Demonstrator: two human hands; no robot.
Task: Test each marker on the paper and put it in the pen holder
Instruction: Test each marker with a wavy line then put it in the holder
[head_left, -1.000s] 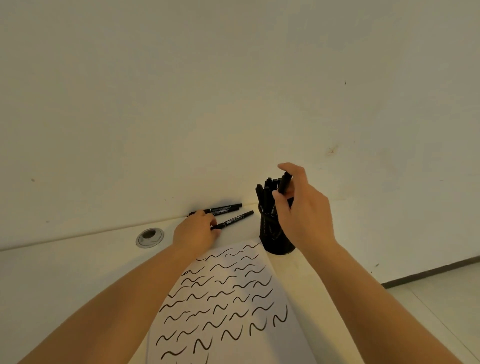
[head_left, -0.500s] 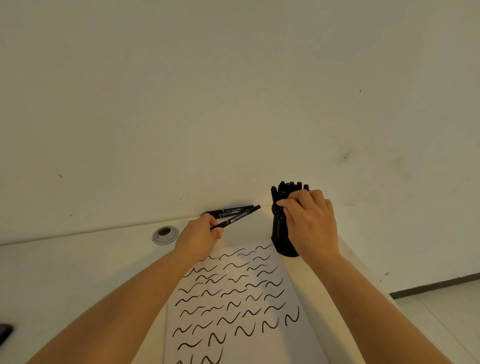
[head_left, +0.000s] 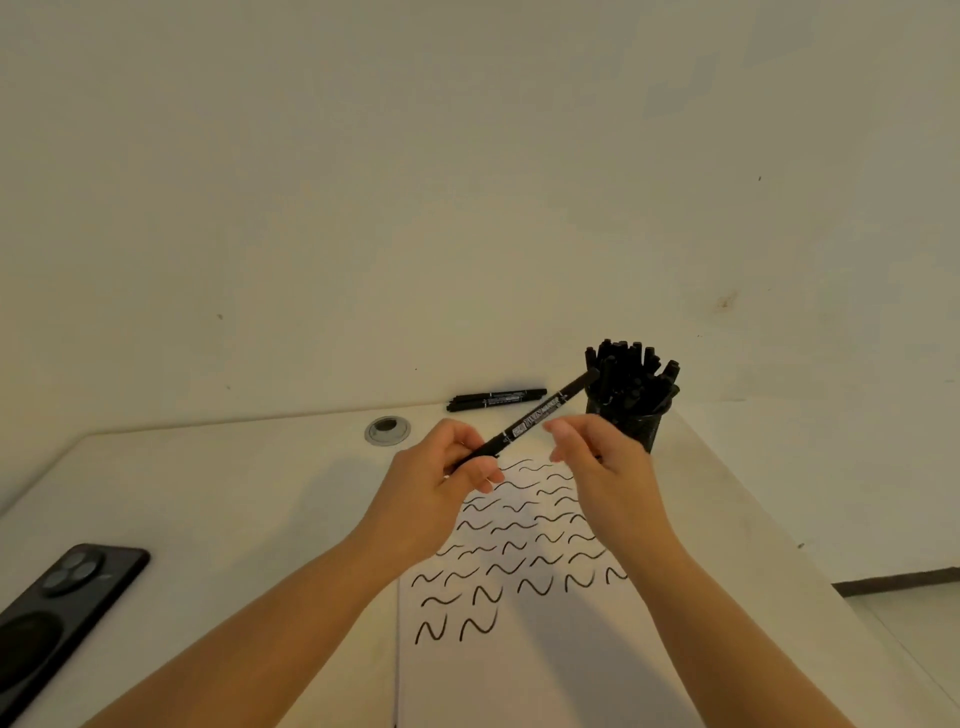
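Now the person is between markers: a fresh marker (head_left: 524, 420) is held up over the top of the paper (head_left: 519, 551), ready for uncapping and testing. The left hand (head_left: 441, 483) pinches its lower end, fingers curled round the barrel; the marker slants up toward two o'clock, its far tip just beside the pen holder (head_left: 631, 410). The right hand (head_left: 597, 462) holds nothing, fingers loosely spread near the barrel's middle, apparently not quite touching. Next, that hand likely needs to grip the cap and pull. One last marker (head_left: 496, 400) lies on the counter (head_left: 234, 493) at twelve o'clock from the left hand.
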